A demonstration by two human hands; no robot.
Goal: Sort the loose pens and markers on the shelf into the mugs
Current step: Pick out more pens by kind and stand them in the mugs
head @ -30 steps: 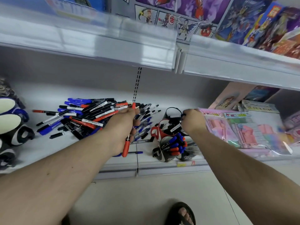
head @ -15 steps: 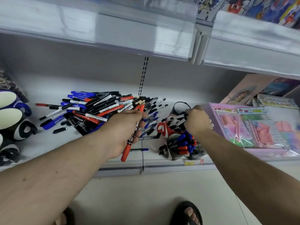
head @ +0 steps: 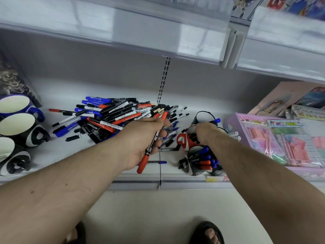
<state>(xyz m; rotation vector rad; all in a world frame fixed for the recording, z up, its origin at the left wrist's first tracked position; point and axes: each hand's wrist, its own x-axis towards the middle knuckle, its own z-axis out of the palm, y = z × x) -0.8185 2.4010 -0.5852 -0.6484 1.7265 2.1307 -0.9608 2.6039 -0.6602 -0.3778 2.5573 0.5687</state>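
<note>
A heap of loose red, blue and black markers [head: 112,117] lies on the white shelf [head: 58,152]. My left hand [head: 140,140] grips a red marker [head: 144,162] at the heap's right edge, its cap pointing toward me. My right hand [head: 205,132] is curled over the red mug [head: 182,141]; black pens stick out beside its fingers. A black mug [head: 204,111] stands behind it. In front, a black-and-white mug [head: 190,169] holds blue and red markers [head: 204,160]. One blue pen [head: 157,162] lies alone near the shelf's front edge.
Three empty mugs [head: 17,127] stand at the shelf's left end. A pink boxed toy set [head: 274,138] fills the right side, with booklets behind it. An upper shelf [head: 123,27] overhangs closely. My sandalled feet [head: 209,233] show on the floor below.
My right hand has sunk lower over the red mug. My left hand keeps the red marker and has barely moved; the camera has tilted down and leftward.
</note>
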